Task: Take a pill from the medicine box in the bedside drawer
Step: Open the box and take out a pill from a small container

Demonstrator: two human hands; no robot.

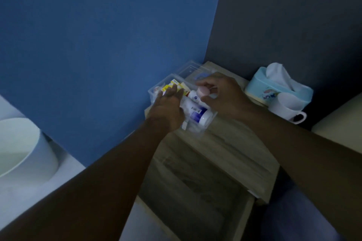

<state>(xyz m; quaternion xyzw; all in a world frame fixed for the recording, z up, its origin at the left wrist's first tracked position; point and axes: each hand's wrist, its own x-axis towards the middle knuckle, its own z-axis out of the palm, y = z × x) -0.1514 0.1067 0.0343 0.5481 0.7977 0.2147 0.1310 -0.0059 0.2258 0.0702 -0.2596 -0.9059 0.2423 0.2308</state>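
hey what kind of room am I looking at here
Probably a bedroom corner: a wooden bedside table with its drawer open, holding a tissue box, a white mug and a clear medicine box.

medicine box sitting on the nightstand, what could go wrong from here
1. The clear medicine box sits close to the nightstand's wall-side edge; the left hand rummaging inside could nudge it off.
2. The right hand pinches a small pink-capped container above the crowded box; a slip might drop it among the bottles or into the open drawer below.
3. Dim light could make labels easy to misread.
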